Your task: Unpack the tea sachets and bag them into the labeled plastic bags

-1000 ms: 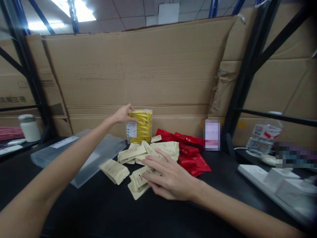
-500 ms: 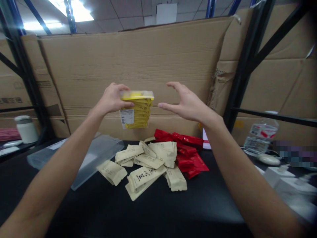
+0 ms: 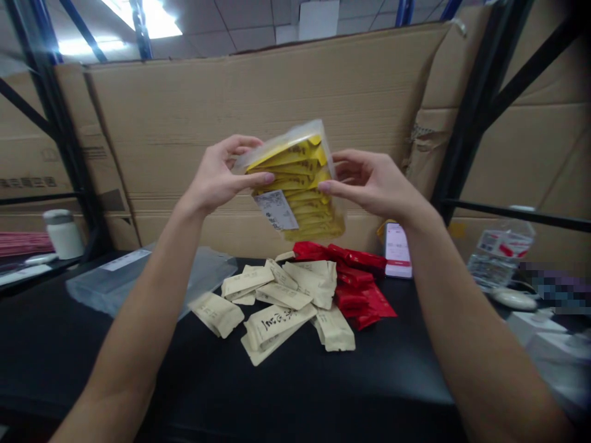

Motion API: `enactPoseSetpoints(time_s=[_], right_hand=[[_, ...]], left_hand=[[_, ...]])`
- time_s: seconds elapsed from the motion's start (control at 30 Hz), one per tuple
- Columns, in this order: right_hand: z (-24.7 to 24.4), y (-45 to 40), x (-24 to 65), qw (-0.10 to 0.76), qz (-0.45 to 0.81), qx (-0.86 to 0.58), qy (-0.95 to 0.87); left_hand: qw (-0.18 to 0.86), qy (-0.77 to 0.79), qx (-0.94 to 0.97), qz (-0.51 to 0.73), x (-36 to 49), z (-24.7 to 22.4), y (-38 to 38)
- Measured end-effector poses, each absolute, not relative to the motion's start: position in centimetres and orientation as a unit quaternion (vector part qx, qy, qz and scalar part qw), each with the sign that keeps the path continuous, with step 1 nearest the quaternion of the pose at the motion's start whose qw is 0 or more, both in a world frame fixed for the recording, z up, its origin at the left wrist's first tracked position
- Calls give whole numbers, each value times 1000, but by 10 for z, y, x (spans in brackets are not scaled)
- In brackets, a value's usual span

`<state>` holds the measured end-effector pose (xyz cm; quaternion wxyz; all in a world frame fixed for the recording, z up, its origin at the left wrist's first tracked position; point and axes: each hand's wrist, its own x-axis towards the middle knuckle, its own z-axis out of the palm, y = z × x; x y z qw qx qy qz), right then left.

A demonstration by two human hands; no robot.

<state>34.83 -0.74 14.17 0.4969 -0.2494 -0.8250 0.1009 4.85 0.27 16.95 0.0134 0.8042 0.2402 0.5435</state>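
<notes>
- Above the black table [image 3: 323,394], mid-frame: a clear plastic box of yellow sachets [image 3: 289,181], its long axis slanting from upper left to lower right.
- Left hand [image 3: 217,175]: fingers curled, gripping its left side.
- Right hand [image 3: 369,184]: fingers curved, pressing its right side.

Open air lies under the left hand [image 3: 221,175] and right hand [image 3: 372,184] down to the sachets [image 3: 272,326]; a cardboard sheet [image 3: 231,104] blocks forward reach.
</notes>
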Motion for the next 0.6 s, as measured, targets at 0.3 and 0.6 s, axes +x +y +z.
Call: enactPoseSetpoints(time_s=[0.3, 0.6], right_hand=[[140, -6, 341, 551, -55, -279, -784], [142, -8, 345, 524, -135, -279, -793]], left_hand=[[-16, 289, 811, 509, 59, 162, 3], [22, 283, 858, 429, 62, 146, 24]])
